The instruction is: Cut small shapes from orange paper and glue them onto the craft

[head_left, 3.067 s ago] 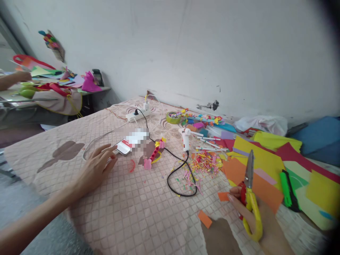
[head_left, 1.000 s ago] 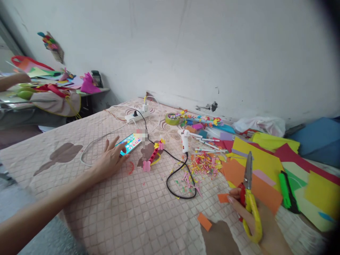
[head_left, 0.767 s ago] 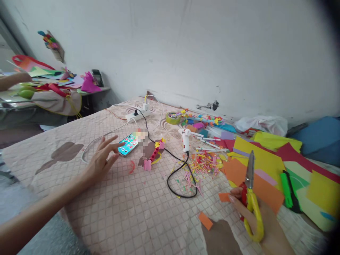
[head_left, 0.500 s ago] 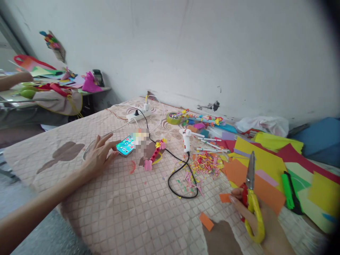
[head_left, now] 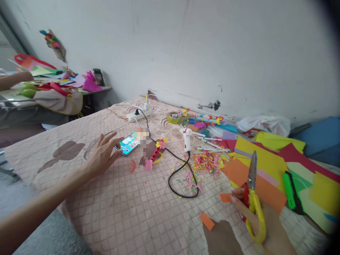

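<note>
My left hand (head_left: pixel 102 154) reaches out over the pink quilted cloth (head_left: pixel 127 209), fingers spread, its fingertips at the near end of a phone (head_left: pixel 128 143) whose screen is lit with app icons. A white cable runs from the phone toward a power strip (head_left: pixel 138 114). My right hand (head_left: pixel 261 221) at the lower right grips yellow-handled scissors (head_left: pixel 253 202), blades closed and pointing up.
A white glue gun (head_left: pixel 186 137) with a black cord, paper scraps (head_left: pixel 204 164), a pink and red paper craft (head_left: pixel 155 153), pens and a tape roll (head_left: pixel 173 117) lie mid-table. Coloured paper sheets (head_left: pixel 261 161) and a green marker (head_left: pixel 288 186) sit right. Another person's arm (head_left: pixel 12 78) is far left.
The phone screen went from a white and red display to a home screen of icons. My left hand shifted slightly about the phone's near end. My right hand kept the scissors still.
</note>
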The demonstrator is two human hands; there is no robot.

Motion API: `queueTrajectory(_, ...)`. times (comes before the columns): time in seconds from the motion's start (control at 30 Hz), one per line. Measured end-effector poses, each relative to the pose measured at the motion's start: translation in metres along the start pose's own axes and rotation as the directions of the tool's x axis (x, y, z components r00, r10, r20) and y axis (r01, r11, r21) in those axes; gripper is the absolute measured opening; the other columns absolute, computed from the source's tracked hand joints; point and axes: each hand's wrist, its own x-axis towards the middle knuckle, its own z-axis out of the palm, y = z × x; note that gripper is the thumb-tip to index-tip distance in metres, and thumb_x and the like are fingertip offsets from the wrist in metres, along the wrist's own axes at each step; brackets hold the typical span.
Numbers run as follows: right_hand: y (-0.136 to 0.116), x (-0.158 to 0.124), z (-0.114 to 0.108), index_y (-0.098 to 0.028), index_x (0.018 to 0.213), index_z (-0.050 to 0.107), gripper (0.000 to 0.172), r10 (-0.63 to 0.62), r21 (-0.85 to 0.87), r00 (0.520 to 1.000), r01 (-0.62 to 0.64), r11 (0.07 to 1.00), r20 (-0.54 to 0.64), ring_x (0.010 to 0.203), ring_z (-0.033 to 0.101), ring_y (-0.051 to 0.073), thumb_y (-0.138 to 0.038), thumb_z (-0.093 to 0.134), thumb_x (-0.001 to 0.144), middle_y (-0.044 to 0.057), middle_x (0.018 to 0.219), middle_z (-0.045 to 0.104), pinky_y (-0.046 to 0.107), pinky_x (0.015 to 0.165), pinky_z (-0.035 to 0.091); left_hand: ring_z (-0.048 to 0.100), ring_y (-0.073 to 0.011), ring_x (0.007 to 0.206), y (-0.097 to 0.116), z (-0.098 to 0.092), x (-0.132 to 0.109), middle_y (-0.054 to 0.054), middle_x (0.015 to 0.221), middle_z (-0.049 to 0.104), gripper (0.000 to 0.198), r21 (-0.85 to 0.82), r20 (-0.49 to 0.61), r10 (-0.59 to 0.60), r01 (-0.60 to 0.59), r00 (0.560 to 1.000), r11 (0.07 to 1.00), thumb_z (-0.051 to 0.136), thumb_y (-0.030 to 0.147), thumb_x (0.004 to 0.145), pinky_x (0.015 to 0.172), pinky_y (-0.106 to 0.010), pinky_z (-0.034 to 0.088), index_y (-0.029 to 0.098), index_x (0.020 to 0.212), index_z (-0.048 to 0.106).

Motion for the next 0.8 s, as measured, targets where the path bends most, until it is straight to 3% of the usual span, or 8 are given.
queueTrajectory(0.13,0.013,0.002,0.001,-0.020,0.079,0.064,0.036,0.033,0.045,0.999,-0.034,0.998,0.037,0.060,0.063,0.022,-0.049,0.067,0.058,0.007,0.074,0.070,0.029,0.048,0.050,0.052,-0.0228,0.111,0.049,-0.014,-0.005,-0.011,0.108,0.062,0.005,-0.154,-0.121,0.176,-0.194,0.977,0.969,0.047,0.020,0.086,0.098,-0.045,0.036,0.017,0.086,0.051)
queueTrajectory(0.2,0.017,0.001,0.002,-0.019,0.081,0.063,0.037,0.040,0.062,0.999,-0.042,0.997,0.036,0.058,0.062,0.021,-0.048,0.066,0.059,0.007,0.074,0.069,0.029,0.048,0.049,0.059,-0.0170,0.084,0.079,-0.014,-0.006,-0.007,0.084,0.064,0.008,-0.269,-0.145,0.283,-0.313,0.948,0.911,0.046,0.017,0.087,0.076,-0.031,0.046,0.016,0.082,0.051)
queueTrajectory(0.27,0.018,-0.001,0.003,-0.020,0.083,0.063,0.036,0.048,0.066,0.998,-0.050,0.997,0.037,0.052,0.060,0.019,-0.049,0.066,0.061,0.005,0.070,0.068,0.028,0.043,0.046,0.052,-0.0122,0.057,0.109,-0.009,-0.003,-0.002,0.060,0.056,0.024,-0.343,-0.115,0.386,-0.401,0.915,0.849,0.039,0.022,0.091,0.056,-0.024,0.040,0.017,0.069,0.047)
queueTrajectory(0.33,0.019,-0.002,0.003,-0.020,0.082,0.063,0.035,0.042,0.056,0.999,-0.044,0.997,0.029,0.050,0.059,0.019,-0.049,0.065,0.062,0.004,0.066,0.067,0.027,0.041,0.044,0.044,-0.0106,0.047,0.136,-0.002,0.003,0.000,0.051,0.049,0.036,-0.417,-0.108,0.452,-0.453,0.885,0.788,0.030,0.031,0.095,0.047,-0.023,0.033,0.018,0.064,0.044)
queueTrajectory(0.47,0.013,-0.003,0.003,-0.020,0.081,0.065,0.035,-0.009,0.030,1.000,0.009,0.999,0.019,0.060,0.064,0.021,-0.048,0.066,0.061,0.005,0.067,0.068,0.025,0.043,0.045,0.046,-0.0121,0.048,0.185,0.017,0.022,-0.001,0.051,0.049,0.048,-0.524,-0.066,0.537,-0.487,0.841,0.699,0.019,0.044,0.094,0.048,-0.025,0.034,0.018,0.063,0.044)
queueTrajectory(0.57,0.000,-0.004,0.003,-0.019,0.075,0.065,0.034,-0.028,0.071,1.000,0.029,0.997,-0.014,0.063,0.065,0.023,-0.047,0.067,0.057,0.006,0.067,0.069,0.025,0.047,0.049,0.054,-0.0126,0.057,0.213,0.032,0.030,-0.002,0.062,0.058,0.034,-0.598,0.069,0.558,-0.414,0.827,0.687,0.036,0.042,0.091,0.053,-0.023,0.039,0.017,0.074,0.052)
queueTrajectory(0.67,-0.014,-0.008,0.003,-0.019,0.069,0.063,0.031,-0.026,0.121,0.999,0.029,0.992,-0.028,0.068,0.067,0.024,-0.046,0.067,0.055,0.007,0.068,0.070,0.026,0.056,0.054,0.058,-0.0117,0.062,0.228,0.044,0.026,-0.002,0.068,0.062,0.019,-0.669,0.174,0.494,-0.265,0.852,0.694,0.042,0.030,0.089,0.057,-0.021,0.042,0.017,0.085,0.055)
queueTrajectory(0.8,-0.014,-0.008,0.000,-0.020,0.068,0.064,0.029,-0.026,0.096,0.999,0.022,0.995,0.041,0.070,0.067,0.025,-0.046,0.066,0.057,0.006,0.066,0.069,0.027,0.059,0.055,0.059,-0.0121,0.063,0.231,0.051,0.016,-0.003,0.069,0.063,0.015,-0.719,0.151,0.478,-0.236,0.865,0.654,0.044,0.024,0.086,0.057,-0.020,0.043,0.017,0.085,0.056)
